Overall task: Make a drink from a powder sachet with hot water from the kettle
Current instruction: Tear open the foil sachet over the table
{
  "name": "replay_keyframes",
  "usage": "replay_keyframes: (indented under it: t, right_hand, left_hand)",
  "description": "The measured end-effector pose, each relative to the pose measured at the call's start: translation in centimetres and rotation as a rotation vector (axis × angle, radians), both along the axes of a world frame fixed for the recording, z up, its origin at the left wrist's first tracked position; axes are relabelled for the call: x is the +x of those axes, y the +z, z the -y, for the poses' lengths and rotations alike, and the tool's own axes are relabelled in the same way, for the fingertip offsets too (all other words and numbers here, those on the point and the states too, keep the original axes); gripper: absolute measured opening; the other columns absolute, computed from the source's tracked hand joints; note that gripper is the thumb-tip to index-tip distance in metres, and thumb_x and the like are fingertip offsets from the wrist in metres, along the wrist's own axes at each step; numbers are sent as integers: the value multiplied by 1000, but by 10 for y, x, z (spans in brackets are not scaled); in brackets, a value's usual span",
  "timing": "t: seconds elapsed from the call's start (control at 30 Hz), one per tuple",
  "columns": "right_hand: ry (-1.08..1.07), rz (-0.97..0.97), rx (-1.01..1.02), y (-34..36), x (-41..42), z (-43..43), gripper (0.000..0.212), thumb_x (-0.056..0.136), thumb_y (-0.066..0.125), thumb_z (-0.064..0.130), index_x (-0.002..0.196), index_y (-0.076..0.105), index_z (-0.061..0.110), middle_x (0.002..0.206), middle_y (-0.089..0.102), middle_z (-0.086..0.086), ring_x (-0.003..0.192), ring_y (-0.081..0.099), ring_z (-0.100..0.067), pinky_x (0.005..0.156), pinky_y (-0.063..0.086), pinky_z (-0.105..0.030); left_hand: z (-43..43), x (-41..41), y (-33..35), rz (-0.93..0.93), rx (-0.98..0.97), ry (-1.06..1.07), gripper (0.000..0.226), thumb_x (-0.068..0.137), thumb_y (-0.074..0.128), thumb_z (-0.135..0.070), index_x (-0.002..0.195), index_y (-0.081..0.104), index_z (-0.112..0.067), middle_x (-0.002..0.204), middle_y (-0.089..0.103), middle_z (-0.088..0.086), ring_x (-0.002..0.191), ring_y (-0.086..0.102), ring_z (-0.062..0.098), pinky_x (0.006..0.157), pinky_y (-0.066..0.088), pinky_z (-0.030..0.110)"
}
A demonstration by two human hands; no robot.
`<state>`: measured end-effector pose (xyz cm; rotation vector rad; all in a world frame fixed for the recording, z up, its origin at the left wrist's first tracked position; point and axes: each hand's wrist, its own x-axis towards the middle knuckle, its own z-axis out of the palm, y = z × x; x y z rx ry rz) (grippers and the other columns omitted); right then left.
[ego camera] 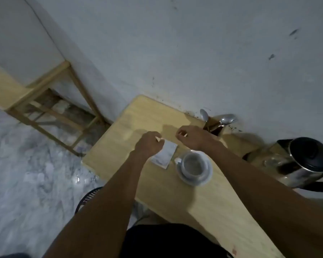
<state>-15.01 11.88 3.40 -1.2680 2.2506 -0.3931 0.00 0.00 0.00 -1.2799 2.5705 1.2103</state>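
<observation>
The sachet (164,154) (thin, limp, light) lies left of the cup (193,164); pinch its top edge. Left hand (147,146) and right hand (189,135), fingers curled, each pinch a small pale scrap.

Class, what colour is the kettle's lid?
Black, above a shiny metal body; the kettle shows in the head view, at the right.

One head camera looks steeply down, tilted, close over the table (203,198).
</observation>
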Motion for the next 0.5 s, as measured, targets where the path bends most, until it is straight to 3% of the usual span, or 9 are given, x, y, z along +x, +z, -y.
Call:
replay_keyframes:
  t: [0.1,0.23,0.3,0.4,0.5]
  right_hand:
    - [5,60,169,-32,4,19,32,95,47,46,114,63,26,118,65,3,103,60,-20,86,53,-40]
    - [-34,80,292,-68,6,38,43,94,48,42,131,54,21,134,56,-4,113,56,-27,92,49,-44]
    - [-49,80,322,-79,7,43,39,92,49,38,126,53,20,129,58,-6,107,57,-29,88,50,-44]
    - [-88,54,323,-96,10,50,37,88,53,35,119,54,17,118,59,-11,97,59,-31,78,51,-39]
    - [-142,87,300,-106,14,54,47,89,54,31,133,48,15,122,60,-11,105,59,-32,76,45,-34]
  left_hand:
    - [-7,9,-38,123,55,12,53,88,58,-41,128,56,-5,130,59,17,121,55,32,101,43,39]
    - [-13,18,-74,192,7,-14,49,83,58,-49,112,63,-9,114,63,14,106,62,32,88,49,40]
    - [-15,20,-75,223,-37,-20,41,84,58,-44,111,61,-12,111,58,12,102,61,32,84,49,40]
    - [-19,25,-81,228,-88,-42,46,88,56,-41,126,54,-15,119,55,11,105,59,31,84,47,39]
    - [-16,29,-89,205,-83,-30,50,88,56,-42,131,51,-17,124,55,10,106,59,30,87,46,38]
